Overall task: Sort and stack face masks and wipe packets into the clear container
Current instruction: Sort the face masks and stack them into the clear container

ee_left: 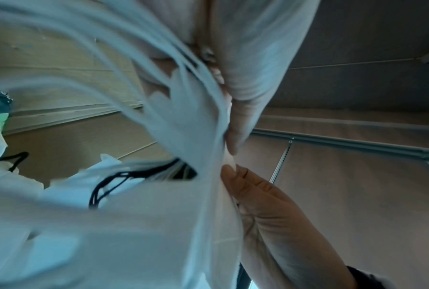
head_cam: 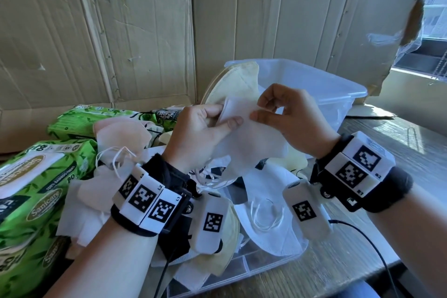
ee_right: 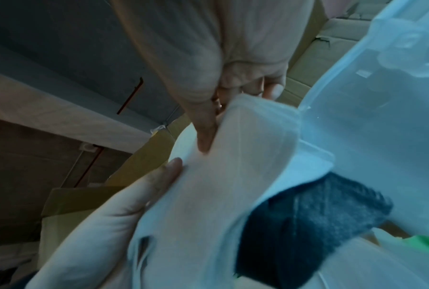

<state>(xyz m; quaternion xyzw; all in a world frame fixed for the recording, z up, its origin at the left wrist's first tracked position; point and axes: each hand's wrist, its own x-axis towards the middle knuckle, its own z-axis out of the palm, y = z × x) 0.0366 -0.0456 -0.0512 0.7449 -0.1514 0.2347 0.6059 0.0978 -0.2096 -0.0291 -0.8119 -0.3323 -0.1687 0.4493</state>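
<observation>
- Two hands on one white face mask [head_cam: 244,138]: left hand [head_cam: 200,135] and right hand [head_cam: 290,118] pinch it with curled fingers.
- "Sanicare" wipe packet [head_cam: 31,191], "100% BAMBOO", at the table's left edge.

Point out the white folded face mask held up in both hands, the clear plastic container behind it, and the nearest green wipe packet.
white folded face mask [head_cam: 244,135], head view, middle of its panel.
clear plastic container [head_cam: 338,84], head view, right rim.
green wipe packet [head_cam: 31,191], head view, top face.

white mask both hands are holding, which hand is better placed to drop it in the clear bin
Right. The right hand pinches the white mask on the side nearest the clear bin, directly in front of its wall. The left hand sits farther away, toward the green wipe packets.
</observation>
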